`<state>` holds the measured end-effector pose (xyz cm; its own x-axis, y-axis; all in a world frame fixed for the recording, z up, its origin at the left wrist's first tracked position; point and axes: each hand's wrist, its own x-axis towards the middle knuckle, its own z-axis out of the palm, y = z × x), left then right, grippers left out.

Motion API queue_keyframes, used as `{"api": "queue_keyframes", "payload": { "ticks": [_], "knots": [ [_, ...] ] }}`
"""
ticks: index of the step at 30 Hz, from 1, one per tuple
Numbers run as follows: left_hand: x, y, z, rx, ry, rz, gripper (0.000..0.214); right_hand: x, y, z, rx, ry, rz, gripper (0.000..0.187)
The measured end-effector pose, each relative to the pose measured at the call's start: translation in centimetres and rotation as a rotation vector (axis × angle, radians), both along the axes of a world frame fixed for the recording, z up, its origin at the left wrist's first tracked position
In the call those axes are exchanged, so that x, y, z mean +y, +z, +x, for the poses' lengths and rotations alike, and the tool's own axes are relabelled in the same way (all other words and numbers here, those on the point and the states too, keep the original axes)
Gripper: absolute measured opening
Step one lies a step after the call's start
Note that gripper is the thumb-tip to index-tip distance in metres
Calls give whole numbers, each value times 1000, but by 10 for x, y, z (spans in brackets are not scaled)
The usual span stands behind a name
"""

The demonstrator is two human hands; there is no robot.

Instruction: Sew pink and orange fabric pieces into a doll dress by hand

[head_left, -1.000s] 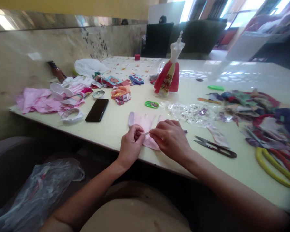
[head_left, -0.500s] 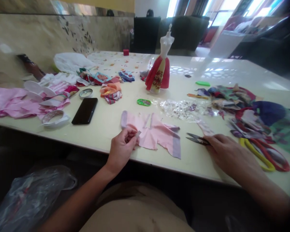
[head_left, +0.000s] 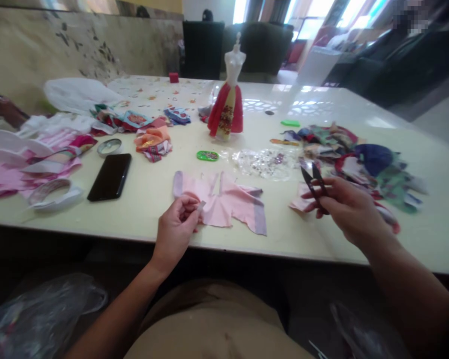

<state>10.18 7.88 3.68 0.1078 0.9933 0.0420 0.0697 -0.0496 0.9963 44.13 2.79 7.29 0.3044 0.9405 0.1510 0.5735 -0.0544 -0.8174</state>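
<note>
My left hand [head_left: 175, 227] pinches the edge of a cut piece of pink cloth [head_left: 224, 207] lying flat on the table, and a small pale strip [head_left: 201, 205] pokes out from between its fingers. My right hand [head_left: 349, 209] is raised a little above the table, to the right of the cloth. It holds black thread snips [head_left: 313, 184] with their points upward. Below the snips lies a loose pink scrap [head_left: 298, 203].
A mannequin stand in a red dress [head_left: 228, 112], a phone [head_left: 110, 177], a sequin bag [head_left: 264, 163] and a round tin [head_left: 109, 147] stand on the cream table [head_left: 134, 219]. Fabric scraps [head_left: 344, 149] lie right, pink cloth [head_left: 18, 174] left. A plastic bag [head_left: 41, 319] lies below the near edge.
My right hand has left the cloth, taken the snips from the table and lifted them. The pink cloth now lies spread out, with my left hand still pinching its edge.
</note>
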Motion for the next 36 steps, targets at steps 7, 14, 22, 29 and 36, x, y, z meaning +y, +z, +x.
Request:
{"api": "queue_keyframes", "payload": {
  "ticks": [7,14,22,29,36],
  "knots": [
    [0,2,0,53,2,13,26,13,7,12,561,-132,-46,32],
    [-1,2,1,38,7,15,25,16,11,-10,687,6,52,30],
    [1,2,1,-4,-3,-14,24,26,4,-80,24,433,-59,32],
    [2,4,0,-26,-23,-13,24,32,-5,-130,-309,660,-71,30],
    [1,4,0,-53,-38,-31,26,35,-9,-145,-269,663,-84,28]
  ]
}}
